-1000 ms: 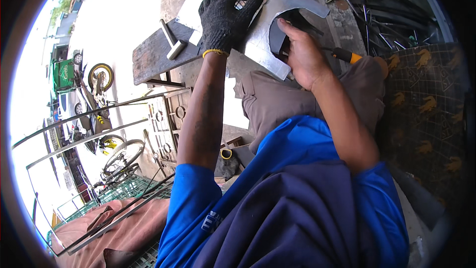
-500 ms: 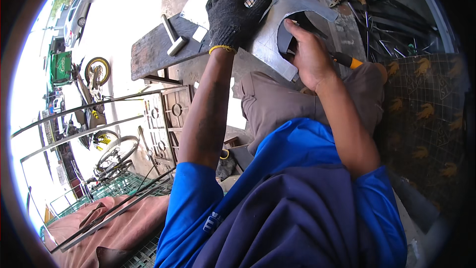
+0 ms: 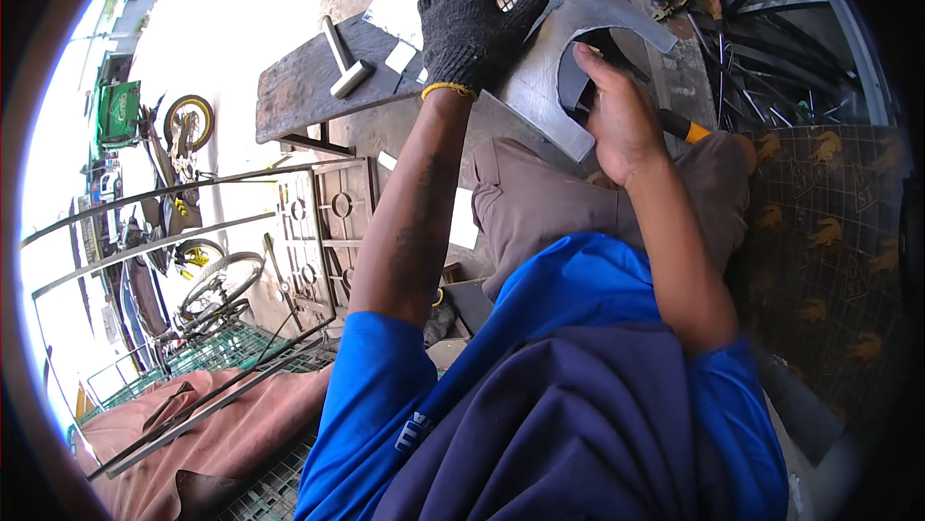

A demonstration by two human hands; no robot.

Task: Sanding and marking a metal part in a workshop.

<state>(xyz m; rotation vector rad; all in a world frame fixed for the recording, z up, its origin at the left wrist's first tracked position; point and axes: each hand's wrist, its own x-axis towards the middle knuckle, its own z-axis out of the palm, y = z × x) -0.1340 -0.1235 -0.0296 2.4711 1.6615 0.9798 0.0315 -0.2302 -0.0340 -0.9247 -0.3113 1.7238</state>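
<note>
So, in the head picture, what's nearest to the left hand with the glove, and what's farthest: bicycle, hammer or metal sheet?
From the left hand:
1. Metal sheet: right under the glove.
2. Hammer: to its left, on the bench.
3. Bicycle: farthest, at the picture's left.

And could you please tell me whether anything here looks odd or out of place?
One thing: the left hand wears a dark glove, yet the right hand, at the cut edge of the silvery sheet, is bare. What looks like another glove lies lower in view.
</note>
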